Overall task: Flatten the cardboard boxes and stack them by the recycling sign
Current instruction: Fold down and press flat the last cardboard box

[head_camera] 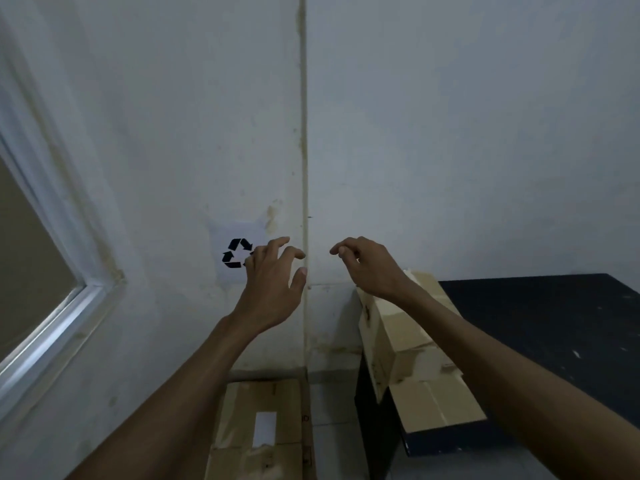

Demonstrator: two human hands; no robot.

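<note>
Head view: both hands are raised before the wall corner, nothing held. The left hand (273,271) is seen with fingers loosely curled, overlapping the recycling sign (236,252) taped to the wall; the right hand (363,263) hangs relaxed beside it. A flattened box (263,431) is laid on the floor below the sign. Another cardboard box (412,355), partly collapsed, is propped on the black worktop (554,317); its contents cannot be made out.

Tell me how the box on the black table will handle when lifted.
The box probably weighs little: plain cardboard. It looks apt to slide or tip off, leaning over the table edge. Its creased flaps will likely flop.
</note>
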